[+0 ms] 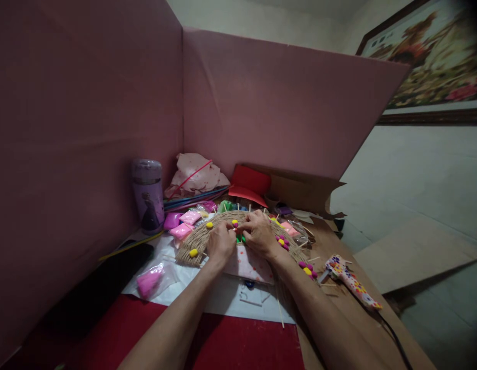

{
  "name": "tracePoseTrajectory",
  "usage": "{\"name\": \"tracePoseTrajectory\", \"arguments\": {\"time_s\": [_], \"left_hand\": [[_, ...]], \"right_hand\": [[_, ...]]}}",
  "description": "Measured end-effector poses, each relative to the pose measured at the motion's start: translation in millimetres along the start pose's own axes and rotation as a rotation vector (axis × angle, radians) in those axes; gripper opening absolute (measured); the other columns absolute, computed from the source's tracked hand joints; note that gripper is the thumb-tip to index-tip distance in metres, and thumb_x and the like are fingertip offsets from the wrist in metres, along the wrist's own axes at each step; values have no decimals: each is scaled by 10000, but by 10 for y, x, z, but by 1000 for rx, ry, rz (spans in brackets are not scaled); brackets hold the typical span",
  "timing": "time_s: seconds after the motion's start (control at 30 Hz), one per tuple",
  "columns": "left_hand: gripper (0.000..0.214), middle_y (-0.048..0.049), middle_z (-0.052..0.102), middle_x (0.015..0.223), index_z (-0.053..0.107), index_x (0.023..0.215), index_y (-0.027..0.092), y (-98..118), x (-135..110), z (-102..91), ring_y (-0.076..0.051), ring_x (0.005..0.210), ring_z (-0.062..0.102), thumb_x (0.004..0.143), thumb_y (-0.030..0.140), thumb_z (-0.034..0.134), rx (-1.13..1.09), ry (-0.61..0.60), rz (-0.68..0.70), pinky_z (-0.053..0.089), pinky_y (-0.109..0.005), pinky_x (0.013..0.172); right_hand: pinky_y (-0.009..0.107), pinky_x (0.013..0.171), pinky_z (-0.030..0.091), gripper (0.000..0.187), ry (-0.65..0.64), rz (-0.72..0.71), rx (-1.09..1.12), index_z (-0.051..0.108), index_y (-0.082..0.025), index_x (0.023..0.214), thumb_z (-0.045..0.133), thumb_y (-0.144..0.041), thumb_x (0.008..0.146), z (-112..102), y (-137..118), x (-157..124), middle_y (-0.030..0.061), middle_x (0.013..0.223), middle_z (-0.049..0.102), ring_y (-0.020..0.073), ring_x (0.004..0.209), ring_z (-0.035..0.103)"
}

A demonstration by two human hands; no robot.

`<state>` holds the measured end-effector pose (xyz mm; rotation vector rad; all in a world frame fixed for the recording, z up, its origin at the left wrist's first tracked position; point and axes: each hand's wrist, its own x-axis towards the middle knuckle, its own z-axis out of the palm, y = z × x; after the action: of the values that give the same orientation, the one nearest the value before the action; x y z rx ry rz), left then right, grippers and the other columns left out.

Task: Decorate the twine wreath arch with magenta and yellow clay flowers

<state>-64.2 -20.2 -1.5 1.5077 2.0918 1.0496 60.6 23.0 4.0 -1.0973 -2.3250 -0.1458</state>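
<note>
A fan-shaped woven piece [192,241] of tan cord on thin sticks lies before me, with yellow clay dots [194,253] on its left part. Purple-and-yellow clay flowers [282,242] sit on its right part. Both hands meet at its middle, just below a yellow dot with some purple by it [234,223]. My left hand [222,241] has its fingers closed there, and my right hand [258,234] pinches opposite it. What lies between the fingertips is too small to make out. Green and red bits show between the hands, above a white panel with pink spots [244,264].
Bags of pink clay [149,281] lie left and behind the fan. A purple tumbler [148,195] stands at the back left. To the right, a flower-patterned glue gun [354,281] with a black cord rests on cardboard. Pink panels [261,103] enclose the back and left.
</note>
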Motion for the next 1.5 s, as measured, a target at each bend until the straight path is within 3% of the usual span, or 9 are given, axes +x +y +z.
{"name": "tracePoseTrajectory", "arguments": {"time_s": [0.7,1.03,1.17,1.3,1.5], "left_hand": [[309,-86,701,948,654,1013,231,7,-27,-13,-254,890,630,778,212,454,-14,9,48,436,-323,729],[313,-64,708,948,677,992,254,-18,-8,22,-230,881,630,765,205,467,-29,32,62,420,-291,706],[263,-71,710,880,671,927,233,-19,9,32,-226,818,635,786,230,450,-51,80,28,413,-288,669],[243,-75,703,841,650,910,214,0,10,25,-215,775,633,790,233,439,-100,133,-15,407,-281,658],[234,-77,701,839,652,887,209,-5,23,25,-212,785,631,777,233,447,-128,122,-40,406,-277,666]], "right_hand": [[341,766,295,226,-10,-41,8,749,-304,765,585,-150,751,-39,45,0,34,785,601,202,848,428],[330,739,305,212,50,-66,12,734,-264,791,572,-135,751,-55,36,-7,33,772,606,202,831,437],[329,766,318,157,85,-35,-7,692,-204,774,563,-118,748,-67,13,-5,43,809,613,209,859,448],[336,787,316,95,149,-6,-52,642,-182,839,563,-226,809,-2,-31,15,62,894,600,217,899,448],[328,755,309,203,176,82,-83,599,-187,708,531,-304,860,100,-44,42,54,813,592,206,847,452]]}}
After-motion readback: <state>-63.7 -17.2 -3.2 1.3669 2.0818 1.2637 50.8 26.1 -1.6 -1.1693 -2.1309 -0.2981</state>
